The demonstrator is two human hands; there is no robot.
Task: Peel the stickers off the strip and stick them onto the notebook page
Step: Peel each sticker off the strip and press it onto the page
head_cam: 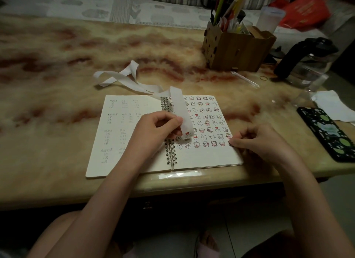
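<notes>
Notebook (207,158) lies open at the near edge of the table (57,104). Left hand (153,129) is over the spine, thumb and fingers clamped on the strip (183,111) end; the rest trails toward the far edge. Right hand (255,140) is knuckles-up at the right page edge, thumb and index pinched on a sticker (230,143).

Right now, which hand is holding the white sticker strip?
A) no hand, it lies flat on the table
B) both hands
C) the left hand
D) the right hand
C: the left hand pinches the sticker strip above the spiral notebook, while the right hand only touches the page's right edge.
</notes>
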